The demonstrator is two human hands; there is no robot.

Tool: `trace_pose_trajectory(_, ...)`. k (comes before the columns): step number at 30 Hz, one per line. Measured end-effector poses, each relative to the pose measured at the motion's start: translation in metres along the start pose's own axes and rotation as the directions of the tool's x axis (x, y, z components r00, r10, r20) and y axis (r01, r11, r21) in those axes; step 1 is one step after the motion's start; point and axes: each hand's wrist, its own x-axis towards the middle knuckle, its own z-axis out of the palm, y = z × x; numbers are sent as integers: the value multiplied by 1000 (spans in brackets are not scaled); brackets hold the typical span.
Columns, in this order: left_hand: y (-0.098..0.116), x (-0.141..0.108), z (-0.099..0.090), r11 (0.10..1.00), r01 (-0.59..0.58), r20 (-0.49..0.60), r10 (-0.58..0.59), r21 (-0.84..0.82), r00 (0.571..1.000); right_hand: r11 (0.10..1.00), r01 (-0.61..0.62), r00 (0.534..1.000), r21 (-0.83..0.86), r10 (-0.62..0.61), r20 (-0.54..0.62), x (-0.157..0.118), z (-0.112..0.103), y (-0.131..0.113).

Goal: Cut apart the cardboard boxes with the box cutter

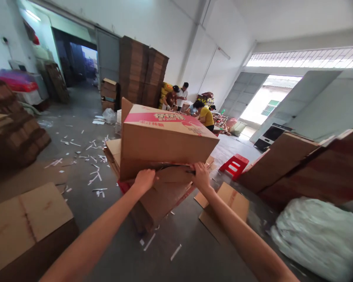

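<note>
A large brown cardboard box (167,143) with a pink and white printed panel stands in the middle, on top of flattened cardboard (164,196). At its near lower edge, on the left, my left hand (146,180) is closed on the cardboard, its fingertips partly hidden. My right hand (200,175) grips the near edge further right, with fingers curled over a dark gap between box and cardboard. One flap of the box sticks up at its left side.
Paper scraps (95,172) litter the floor at left. A closed box (26,227) sits lower left, a red stool (234,166) and flat cardboard (228,207) at right, a white plastic bundle (317,235) lower right. Several people work at the back near stacked cartons (141,70).
</note>
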Motion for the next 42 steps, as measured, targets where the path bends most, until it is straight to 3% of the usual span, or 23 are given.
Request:
trace_pose_trajectory(3, 40, 26, -51, 988, -121, -155, 134, 91, 979, 978, -81, 975, -191, 118, 189, -20, 17, 49)
trace_pose_trajectory(4, 56, 42, -68, 976, -167, -249, 198, 140, 948, 969, -99, 963, -225, 150, 222, -18, 21, 60)
trace_pose_trajectory(7, 104, 101, -106, 929, -224, -485, 347, 294, 803, 964, -124, 938, -234, 191, 290, -4, 24, 86)
trace_pose_trajectory(8, 117, 121, -111, 925, -213, -500, 353, 316, 790, 970, -121, 928, -212, 186, 324, -1, 24, 93)
trace_pose_trajectory(9, 128, 141, -113, 927, -197, -481, 337, 318, 809, 976, -121, 913, -183, 182, 365, 1, 25, 99)
trace_pose_trajectory(12, 150, 183, -103, 934, -170, -388, 290, 314, 875, 975, -190, 844, -112, 220, 489, 0, 36, 113)
trace_pose_trajectory(15, 161, 201, -87, 928, -155, -389, 288, 339, 875, 957, -278, 817, -85, 282, 503, -4, 51, 123)
trace_pose_trajectory(18, 172, 213, -78, 933, -126, -370, 254, 336, 894, 951, -306, 849, -41, 292, 441, -14, 61, 136)
trace_pose_trajectory(22, 189, 240, -71, 936, -89, -286, 194, 342, 938, 952, -302, 920, 51, 277, 276, -36, 69, 158)
trace_pose_trajectory(28, 204, 275, -62, 904, -103, -226, 212, 416, 951, 974, -176, 975, 140, 153, 164, -85, 78, 185)
trace_pose_trajectory(31, 201, 279, -55, 899, -29, -243, 149, 436, 958, 975, -117, 984, 189, 88, 156, -123, 85, 185)
trace_pose_trajectory(34, 204, 275, -46, 895, -51, -261, 183, 443, 948, 971, -144, 972, 189, 103, 212, -142, 87, 188)
trace_pose_trajectory(39, 224, 262, -46, 891, -85, -282, 230, 445, 931, 960, -139, 924, 243, 37, 380, -131, 53, 201)
trace_pose_trajectory(41, 227, 254, -53, 893, -65, -299, 217, 445, 929, 906, -213, 914, 366, 52, 401, -122, 37, 200)
trace_pose_trajectory(42, 228, 250, -57, 893, -59, -298, 211, 446, 931, 831, -312, 909, 460, 122, 398, -116, 32, 199)
